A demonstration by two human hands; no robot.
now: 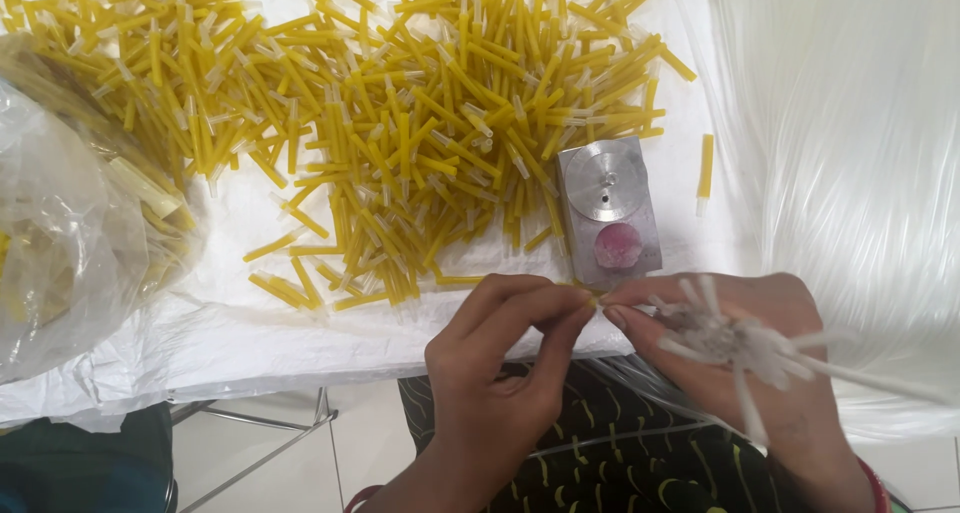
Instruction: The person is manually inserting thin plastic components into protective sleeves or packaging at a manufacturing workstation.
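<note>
A table (pixel 250 323) under white plastic sheeting carries a huge heap of yellow tubes (pixel 400 113) across the top. At left sits a clear bag (pixel 60 233) with more yellow pieces; at right hangs a sheaf of clear plastic strands (pixel 850 153). A small metal block (pixel 608 213) stands just above the hands. The right hand (pixel 740 363) clutches a bundle of white strands (pixel 730 343). The left hand (pixel 500 373) pinches a yellow tube (pixel 588 297) by its fingertips, meeting the right thumb.

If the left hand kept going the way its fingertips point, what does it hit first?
The left hand points right, so it would likely meet the right hand's fingertips, almost touching already, where a yellow tube tip sits between them.
</note>
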